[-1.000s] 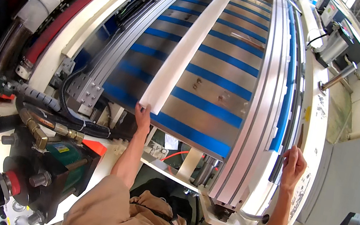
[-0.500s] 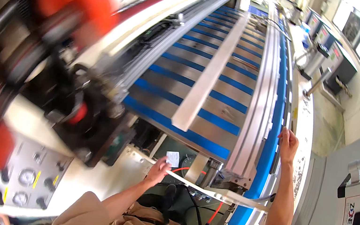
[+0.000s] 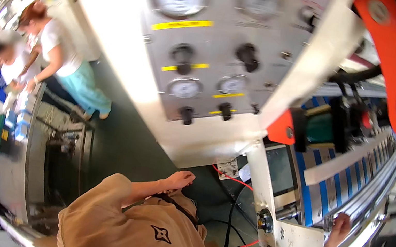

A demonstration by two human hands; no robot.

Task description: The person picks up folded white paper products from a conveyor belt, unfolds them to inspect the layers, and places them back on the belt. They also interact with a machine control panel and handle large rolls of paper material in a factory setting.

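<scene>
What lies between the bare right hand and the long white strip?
In the head view, a silver metal rail and a stretch of blue-striped metal bed lie between the right hand and white strip.

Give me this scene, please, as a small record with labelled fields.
Left hand: curled in front of the body; nothing visibly held
Right hand: at the long silver metal rails; contact unclear
Bed: blue-and-silver striped flat bed, with a long white bar lying lengthwise on it
Controls: silver metal panel with round gauges and black knobs, top centre
Upper right: curved orange part
Upper left: two people in white tops
</scene>
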